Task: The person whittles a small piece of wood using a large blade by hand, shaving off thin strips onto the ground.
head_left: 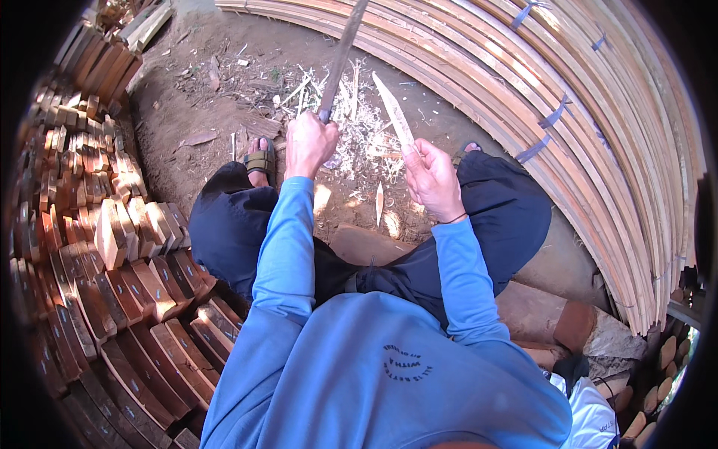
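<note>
My left hand [308, 144] is closed round the handle of a long knife like a machete [342, 63], its blade pointing up and away. My right hand [434, 181] pinches the lower end of a pale, pointed wooden stick [391, 106], whose tip is tilted up to the left. Blade and stick are apart. Below them, curly wood shavings [350, 153] cover the ground between my feet. A small spindle-shaped piece of wood [379, 203] lies closer to me, beyond a flat slab [366, 245].
Stacked wooden blocks [153, 277] fill the left side. Long boards, bundled with blue ties [532, 148], curve along the far and right side. A white bag [592, 415] sits at lower right, beside cut wood ends [649, 400]. Bark pieces [198, 138] litter the dirt.
</note>
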### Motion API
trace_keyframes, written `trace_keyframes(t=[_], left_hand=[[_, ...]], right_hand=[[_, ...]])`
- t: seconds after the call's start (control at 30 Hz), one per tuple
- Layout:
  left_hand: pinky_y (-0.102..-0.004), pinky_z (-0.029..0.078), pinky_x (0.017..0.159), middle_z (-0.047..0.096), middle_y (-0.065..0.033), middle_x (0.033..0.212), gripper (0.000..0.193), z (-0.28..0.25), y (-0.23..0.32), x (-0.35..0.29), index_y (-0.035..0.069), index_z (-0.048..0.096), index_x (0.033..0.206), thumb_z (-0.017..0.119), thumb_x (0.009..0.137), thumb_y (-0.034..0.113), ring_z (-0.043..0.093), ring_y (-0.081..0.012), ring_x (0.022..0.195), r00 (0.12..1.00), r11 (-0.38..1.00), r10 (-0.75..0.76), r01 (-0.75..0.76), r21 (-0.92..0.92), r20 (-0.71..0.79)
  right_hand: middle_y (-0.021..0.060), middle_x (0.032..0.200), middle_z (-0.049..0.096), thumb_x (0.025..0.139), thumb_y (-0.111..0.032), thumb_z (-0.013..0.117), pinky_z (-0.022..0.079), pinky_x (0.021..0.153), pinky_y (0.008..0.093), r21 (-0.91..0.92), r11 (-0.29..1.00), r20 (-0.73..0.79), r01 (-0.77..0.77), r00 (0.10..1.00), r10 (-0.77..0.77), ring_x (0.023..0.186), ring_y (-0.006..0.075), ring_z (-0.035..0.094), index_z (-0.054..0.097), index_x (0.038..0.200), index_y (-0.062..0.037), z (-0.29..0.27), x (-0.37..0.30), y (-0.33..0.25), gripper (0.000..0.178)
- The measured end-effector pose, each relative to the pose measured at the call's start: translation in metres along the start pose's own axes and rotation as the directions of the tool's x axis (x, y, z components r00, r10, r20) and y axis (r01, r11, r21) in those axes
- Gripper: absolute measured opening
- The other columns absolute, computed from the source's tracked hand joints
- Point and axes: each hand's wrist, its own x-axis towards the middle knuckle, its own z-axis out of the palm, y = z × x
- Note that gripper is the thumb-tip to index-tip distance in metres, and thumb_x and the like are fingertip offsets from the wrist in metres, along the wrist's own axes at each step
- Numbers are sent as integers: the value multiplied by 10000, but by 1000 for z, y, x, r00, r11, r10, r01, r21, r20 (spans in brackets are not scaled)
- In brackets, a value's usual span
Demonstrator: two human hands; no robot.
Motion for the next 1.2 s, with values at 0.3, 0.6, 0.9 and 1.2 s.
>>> trace_keyframes(t=[0.3,0.6,0.9,1.2], left_hand=[[-503,523,780,669,-291,760,302,-23,15,-48,-48,711,853,644,868,246,688,-443,789,978,983,181,-182,2,107],[-509,510,842,664,-320,811,344,14,1,-38,-90,676,796,663,847,250,665,-478,869,970,975,196,-209,74,144],[-507,521,848,673,-331,823,384,9,5,-9,-109,684,845,630,862,271,682,-469,846,989,990,143,-143,4,41],[-503,517,789,671,-286,744,369,-2,12,-38,-74,696,812,647,881,285,680,-456,773,987,986,158,-157,-53,10]], right_hand=[[212,731,656,958,-289,675,482,631,423,-601,795,-247,86,926,-287,669,341,673,628,920,22,1,24,1,318],[205,711,640,961,-294,671,475,623,412,-606,790,-219,88,937,-273,637,330,642,632,917,35,3,24,4,334],[161,670,619,962,-295,666,454,602,386,-482,868,-173,116,959,-225,584,246,574,627,897,31,0,14,15,335],[56,628,550,992,-298,636,421,571,340,-431,898,-197,90,962,-191,594,102,494,627,892,24,-10,29,24,337]])
